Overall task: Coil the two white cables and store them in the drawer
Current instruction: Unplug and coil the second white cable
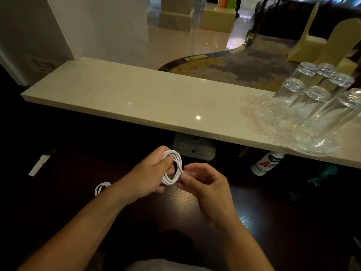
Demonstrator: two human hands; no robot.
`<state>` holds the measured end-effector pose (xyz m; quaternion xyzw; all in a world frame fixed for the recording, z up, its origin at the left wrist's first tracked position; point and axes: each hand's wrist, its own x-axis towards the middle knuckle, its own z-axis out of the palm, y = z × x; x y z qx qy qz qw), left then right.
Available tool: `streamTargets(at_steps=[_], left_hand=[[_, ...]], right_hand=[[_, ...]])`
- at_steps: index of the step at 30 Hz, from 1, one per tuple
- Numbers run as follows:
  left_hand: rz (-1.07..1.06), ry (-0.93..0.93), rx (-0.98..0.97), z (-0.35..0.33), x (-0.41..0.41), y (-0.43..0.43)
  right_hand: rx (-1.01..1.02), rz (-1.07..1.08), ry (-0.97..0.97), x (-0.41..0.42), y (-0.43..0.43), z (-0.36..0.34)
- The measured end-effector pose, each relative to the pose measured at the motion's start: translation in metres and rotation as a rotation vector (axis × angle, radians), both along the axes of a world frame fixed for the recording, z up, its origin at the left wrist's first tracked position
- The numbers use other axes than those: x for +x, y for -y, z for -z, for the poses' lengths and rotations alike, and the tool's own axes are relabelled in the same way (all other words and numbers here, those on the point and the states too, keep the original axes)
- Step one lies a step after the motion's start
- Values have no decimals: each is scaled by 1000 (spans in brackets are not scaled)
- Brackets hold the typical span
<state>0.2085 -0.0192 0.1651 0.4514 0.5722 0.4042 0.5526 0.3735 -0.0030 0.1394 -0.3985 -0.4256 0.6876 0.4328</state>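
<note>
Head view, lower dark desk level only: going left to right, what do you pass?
White box → second coiled cable → left hand → coiled white cable → right hand → white bottle → teal object.

Two white cables are in view: one coiled cable up between the hands, and a second cable lying in loops on the dark surface. Two hands show, a left hand and a right hand. Six upturned glasses stand on one glass tray on the counter. One bottle lies under the counter's edge.
</note>
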Motion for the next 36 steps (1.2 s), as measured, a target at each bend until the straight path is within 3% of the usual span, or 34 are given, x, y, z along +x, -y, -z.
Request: streamTargets(at_steps=[3,12,16,21,24,26,30,36], left_hand=[[98,-98,-66,5,-3,2],[207,92,-97,1,-14,3],[258,-162,-117,2,-14,0],[292,-169,-105,7,-15,-2],[303,-190,-101,10,-16,-5],[290,-225,-97,11,-17,-7],[219,-245,-93,18,-23,-9],[88,120,-332,43,-41,0]], right_hand=[[28,104,37,-1,-4,2],[-6,-111,57,1,-7,4],[81,-63,154,0,-9,9],[348,-37,402,-2,-12,13],[374,-87,445,-2,-12,10],[312,-201,397,0,-14,10],[-82,-275,145,2,-16,6],[-489,-338,5,-1,-25,27]])
